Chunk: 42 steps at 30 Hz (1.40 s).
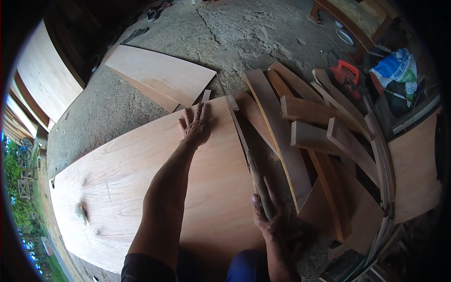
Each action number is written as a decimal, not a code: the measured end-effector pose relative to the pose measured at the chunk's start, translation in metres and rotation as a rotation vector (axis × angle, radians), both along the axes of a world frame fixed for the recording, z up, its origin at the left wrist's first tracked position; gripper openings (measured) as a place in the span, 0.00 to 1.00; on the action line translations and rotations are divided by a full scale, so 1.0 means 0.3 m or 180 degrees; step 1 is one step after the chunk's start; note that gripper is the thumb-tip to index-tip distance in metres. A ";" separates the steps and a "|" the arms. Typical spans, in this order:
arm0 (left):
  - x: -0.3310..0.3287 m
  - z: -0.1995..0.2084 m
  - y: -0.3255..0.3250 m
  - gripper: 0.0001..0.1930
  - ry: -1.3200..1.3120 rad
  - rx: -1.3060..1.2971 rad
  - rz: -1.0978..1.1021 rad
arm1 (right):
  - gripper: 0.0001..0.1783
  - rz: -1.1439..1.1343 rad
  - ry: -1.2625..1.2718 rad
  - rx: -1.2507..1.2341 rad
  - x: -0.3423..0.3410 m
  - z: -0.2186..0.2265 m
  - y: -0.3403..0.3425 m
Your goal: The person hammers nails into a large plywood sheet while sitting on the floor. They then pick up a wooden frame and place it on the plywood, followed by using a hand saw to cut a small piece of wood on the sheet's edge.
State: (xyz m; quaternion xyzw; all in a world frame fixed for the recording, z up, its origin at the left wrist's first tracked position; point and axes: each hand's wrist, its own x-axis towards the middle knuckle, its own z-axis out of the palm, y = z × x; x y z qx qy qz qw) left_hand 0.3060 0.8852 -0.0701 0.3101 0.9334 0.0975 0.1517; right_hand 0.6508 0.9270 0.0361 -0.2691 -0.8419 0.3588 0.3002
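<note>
Pressing down on the big plywood panel [117,169] with the left hand [196,126], palm down, fingers spread, gripping nothing, near the panel's far right corner

Grasping the lower end of a narrow grey-brown stick [258,183] with the right hand [270,218], thumb on the near side, fingers partly hidden behind; running away from the right hand along the panel's right edge

Can't tell if joined to the thin dark strip [239,129] further up that edge, right of the left hand

Located under the left hand and left of the right hand: the panel, spreading far out to the left, with a pale lump [81,212] on top; can't tell what bears it

Lying on the concrete floor [253,35] beyond the left hand: a pale board [159,68], partly over a browner one

Piled right of and beyond the right hand: loose planks [314,110], crossing at various angles, plus a brown offcut sheet [354,207] closer in

Sitting past the planks, well apart from the right hand: a red power tool [345,73], then a blue-and-white bag [397,66]

Standing far left of the left hand: pale sheets [47,75]
</note>
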 end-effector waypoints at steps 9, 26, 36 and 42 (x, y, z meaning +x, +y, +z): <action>0.011 0.014 0.000 0.34 -0.0073 -0.0034 0.0087 | 0.35 0.0005 -0.0178 -0.0193 0.055 -0.054 -0.017; 0.019 0.001 0.008 0.34 0.0053 0.0066 0.0029 | 0.31 0.0068 -0.0236 -0.0336 0.013 -0.035 -0.002; 0.014 0.004 -0.010 0.35 0.0036 0.0087 0.0081 | 0.31 0.0265 0.0022 -0.0072 0.140 -0.003 -0.047; 0.019 0.006 0.012 0.35 -0.0092 0.0025 0.0062 | 0.28 0.0213 -0.0049 -0.0900 -0.223 -0.069 0.116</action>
